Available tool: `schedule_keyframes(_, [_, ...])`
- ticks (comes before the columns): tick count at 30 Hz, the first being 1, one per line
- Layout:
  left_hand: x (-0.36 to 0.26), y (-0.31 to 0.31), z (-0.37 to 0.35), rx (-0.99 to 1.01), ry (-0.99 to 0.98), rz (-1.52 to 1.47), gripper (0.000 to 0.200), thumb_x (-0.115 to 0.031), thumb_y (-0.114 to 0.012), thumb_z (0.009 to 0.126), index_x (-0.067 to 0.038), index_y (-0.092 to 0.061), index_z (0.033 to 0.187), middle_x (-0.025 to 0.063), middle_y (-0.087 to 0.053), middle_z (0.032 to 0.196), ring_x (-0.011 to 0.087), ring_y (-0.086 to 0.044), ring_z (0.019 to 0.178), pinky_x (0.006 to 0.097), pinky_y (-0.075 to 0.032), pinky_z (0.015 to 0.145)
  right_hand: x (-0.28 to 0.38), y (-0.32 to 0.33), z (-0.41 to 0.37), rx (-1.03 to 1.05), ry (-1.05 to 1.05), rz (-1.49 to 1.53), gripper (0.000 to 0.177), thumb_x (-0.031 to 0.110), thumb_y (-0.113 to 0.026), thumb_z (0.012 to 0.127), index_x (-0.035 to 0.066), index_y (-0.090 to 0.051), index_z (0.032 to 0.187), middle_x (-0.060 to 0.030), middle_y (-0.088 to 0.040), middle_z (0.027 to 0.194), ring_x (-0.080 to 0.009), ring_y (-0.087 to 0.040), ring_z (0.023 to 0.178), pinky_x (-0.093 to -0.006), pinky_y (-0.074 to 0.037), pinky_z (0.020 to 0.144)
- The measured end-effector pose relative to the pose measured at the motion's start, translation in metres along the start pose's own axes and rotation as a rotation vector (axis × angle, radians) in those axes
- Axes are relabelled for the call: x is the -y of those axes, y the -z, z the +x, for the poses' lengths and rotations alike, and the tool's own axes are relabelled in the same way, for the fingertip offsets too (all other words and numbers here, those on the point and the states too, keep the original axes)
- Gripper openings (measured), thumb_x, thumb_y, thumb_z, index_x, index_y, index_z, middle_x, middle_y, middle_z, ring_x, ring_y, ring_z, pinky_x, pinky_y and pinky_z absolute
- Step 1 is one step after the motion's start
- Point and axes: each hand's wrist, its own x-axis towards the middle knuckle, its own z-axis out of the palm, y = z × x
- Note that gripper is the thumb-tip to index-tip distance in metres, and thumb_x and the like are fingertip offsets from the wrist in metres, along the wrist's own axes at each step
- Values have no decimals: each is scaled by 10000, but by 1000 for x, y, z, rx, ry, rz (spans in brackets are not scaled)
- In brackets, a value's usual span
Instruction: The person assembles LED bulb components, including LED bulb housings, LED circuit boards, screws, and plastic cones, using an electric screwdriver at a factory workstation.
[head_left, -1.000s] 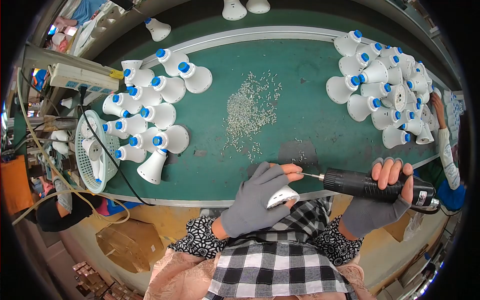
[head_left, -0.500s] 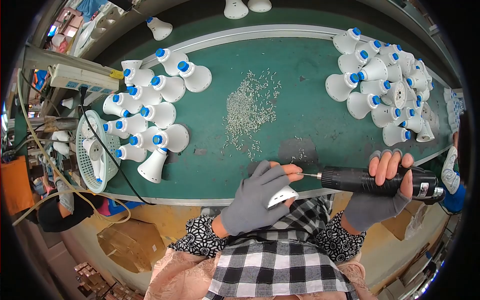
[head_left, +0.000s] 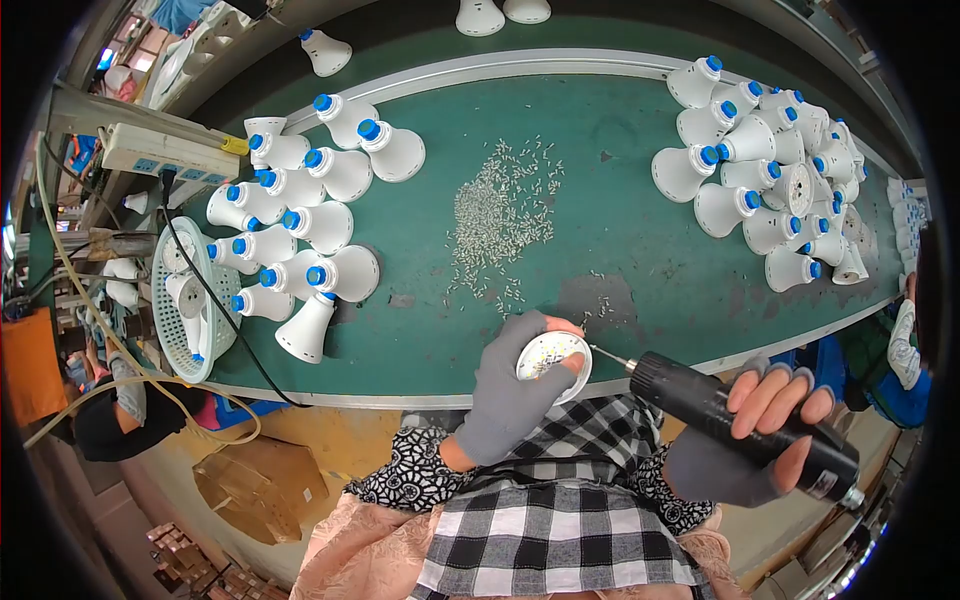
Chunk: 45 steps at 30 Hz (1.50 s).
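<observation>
Above the near edge of the green surface (head_left: 420,250), the left hand's (head_left: 508,385) grip holds a white lamp housing (head_left: 545,350). Round face toward the camera: white disc, small dark and yellowish marks, plain white rim, partly covered by the thumb. Right hand (head_left: 745,440): grip wrapped around a black electric screwdriver (head_left: 685,388), slim bit just beside the rim; contact cannot be told.

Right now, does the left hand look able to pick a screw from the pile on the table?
Probably not: the left hand grips a white lamp housing, though nothing visible blocks the way to the screw pile.
</observation>
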Motion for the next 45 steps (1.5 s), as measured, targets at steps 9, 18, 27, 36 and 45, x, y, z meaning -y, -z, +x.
schedule_keyframes(9, [6, -5, -1, -35, -9, 2, 226, -161, -685, 794, -63, -654, 994, 65, -625, 926, 145, -603, 852, 280, -486, 768, 0, -12, -14, 37, 13, -68, 420, 203, -711, 840, 98, -347, 1022, -91, -490, 761, -217, -569, 576, -384, -495, 619])
schedule_keyframes(18, [8, -4, 1, -28, -77, 101, 236, -148, -694, 808, -37, -639, 1009, 60, -638, 923, 119, -628, 833, 258, -506, 735, 2, -12, -15, 60, -16, -91, 432, 220, -726, 835, 106, -349, 1013, -85, -487, 763, -220, -570, 583, -399, -493, 651])
schedule_keyframes(27, [5, 0, 1, -10, -60, 29, 210, -180, -609, 881, -26, -623, 1022, 62, -652, 912, 115, -625, 837, 253, -492, 746, 13, -22, -15, 75, -144, -152, 456, 210, -759, 812, 126, -346, 988, -81, -489, 763, -242, -572, 612, -436, -459, 670])
schedule_keyframes(36, [12, -5, -1, -41, -120, 43, 211, -176, -602, 883, -18, -622, 1022, 68, -635, 935, 127, -623, 854, 261, -492, 755, 3, -28, -16, 160, -32, -178, 355, 171, -683, 842, 80, -385, 1012, -88, -476, 746, -213, -566, 605, -375, -452, 639])
schedule_keyframes(45, [8, -8, -2, -51, -167, 102, 197, -160, -595, 875, -21, -628, 1010, 73, -610, 947, 140, -603, 868, 275, -479, 775, 7, -27, -8, 207, -124, -185, 340, 150, -675, 849, 82, -379, 1000, -93, -484, 755, -217, -565, 609, -394, -446, 654])
